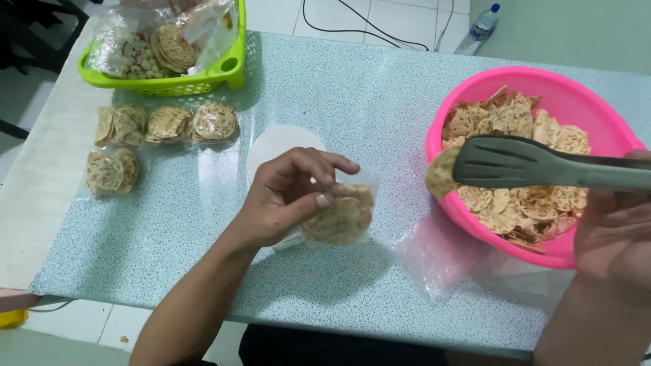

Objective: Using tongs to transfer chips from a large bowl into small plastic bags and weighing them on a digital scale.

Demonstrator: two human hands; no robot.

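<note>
The left hand pinches a small clear bag of crackers above the bench. The right hand grips grey tongs clamping one cracker over the pink bowl, at right.

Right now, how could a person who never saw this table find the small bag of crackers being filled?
Start at the pink bowl of round crackers on the right of the speckled table. Left of it, mid-table, the left hand holds a small clear bag of crackers. Unlike the sealed packets lying flat near the green basket, this one is gripped and lifted at one end.
</note>
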